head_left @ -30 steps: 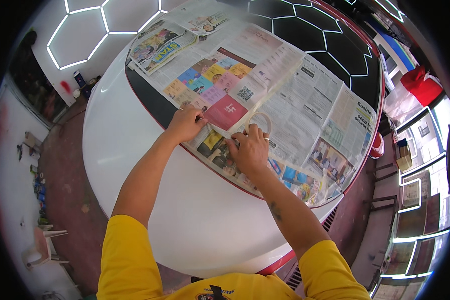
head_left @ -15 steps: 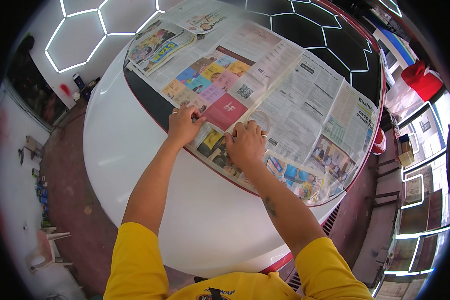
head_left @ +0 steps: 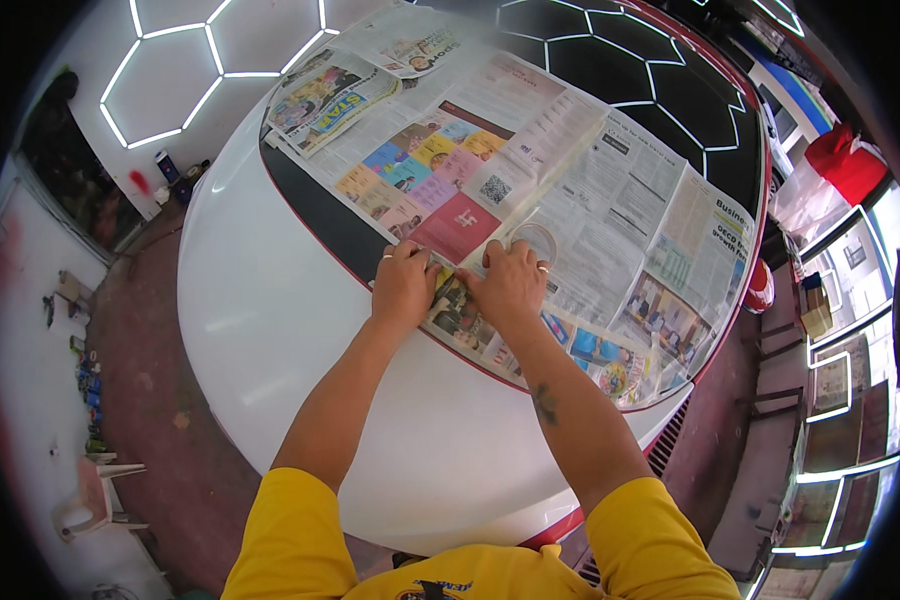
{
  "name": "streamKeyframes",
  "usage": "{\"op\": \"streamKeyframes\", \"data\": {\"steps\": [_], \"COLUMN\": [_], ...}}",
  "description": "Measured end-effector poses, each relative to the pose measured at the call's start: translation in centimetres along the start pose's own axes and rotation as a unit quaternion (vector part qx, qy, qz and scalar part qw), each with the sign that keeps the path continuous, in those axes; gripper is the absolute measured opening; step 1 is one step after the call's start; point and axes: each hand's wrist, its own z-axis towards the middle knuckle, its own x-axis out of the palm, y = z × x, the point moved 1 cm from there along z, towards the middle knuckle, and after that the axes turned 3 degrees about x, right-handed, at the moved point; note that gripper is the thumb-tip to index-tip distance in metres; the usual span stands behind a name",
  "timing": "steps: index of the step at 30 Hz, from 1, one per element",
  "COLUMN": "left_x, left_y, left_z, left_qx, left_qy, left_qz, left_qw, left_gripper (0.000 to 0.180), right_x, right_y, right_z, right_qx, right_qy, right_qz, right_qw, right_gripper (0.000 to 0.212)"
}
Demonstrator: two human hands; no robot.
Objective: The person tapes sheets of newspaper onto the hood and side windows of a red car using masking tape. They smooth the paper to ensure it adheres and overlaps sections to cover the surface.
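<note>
Sheets of newspaper [head_left: 590, 220] cover much of a dark glossy panel [head_left: 315, 215] on a white car body [head_left: 260, 330]. My left hand [head_left: 406, 285] rests at the paper's near edge with fingers curled and pressed together; what they pinch is hidden. Just right of it, my right hand [head_left: 511, 284] has bent fingers over the paper, the thumb pointing toward the left hand. A pale roll of tape [head_left: 553, 240] shows as a ring behind the right hand's fingers, which appear to hold it. A small gap separates the two hands.
Lit hexagon lamps [head_left: 210, 45] hang on the wall, mirrored in the panel's bare part. A pale plastic chair [head_left: 95, 500] stands at lower left, below several cans [head_left: 90, 385]. A red cloth [head_left: 845, 165] hangs at right. A floor grate [head_left: 667, 440] runs beside the car.
My left hand has slid right and nearer along the paper's edge, closing in on my right hand. The right hand and tape roll have shifted slightly right. The view has shifted a little.
</note>
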Motion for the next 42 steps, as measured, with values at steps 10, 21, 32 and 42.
{"op": "streamKeyframes", "data": {"steps": [10,21,32,42], "left_x": [0.8,-3.6,-1.4,0.5], "left_y": [0.5,4.8,5.0,5.4], "left_z": [-1.0,2.7,6.4,6.5], "left_qx": [-0.052,-0.179,-0.206,-0.223], "left_qy": [-0.025,0.141,0.077,0.043], "left_qz": [-0.082,-0.381,-0.146,-0.068], "left_qw": [0.995,0.896,0.964,0.972], "left_gripper": [0.04,0.023,0.022,0.023], "right_x": [-4.2,-2.5,-7.7,-4.8], "right_y": [-0.1,0.6,1.9,2.5], "right_z": [0.2,0.9,-0.4,0.3], "right_qx": [-0.118,-0.248,-0.172,-0.164], "right_qy": [0.154,0.132,0.129,0.195], "right_qz": [0.437,0.205,-0.055,-0.12], "right_qw": [0.878,0.938,0.975,0.959], "right_gripper": [0.041,0.031,0.038,0.048]}}
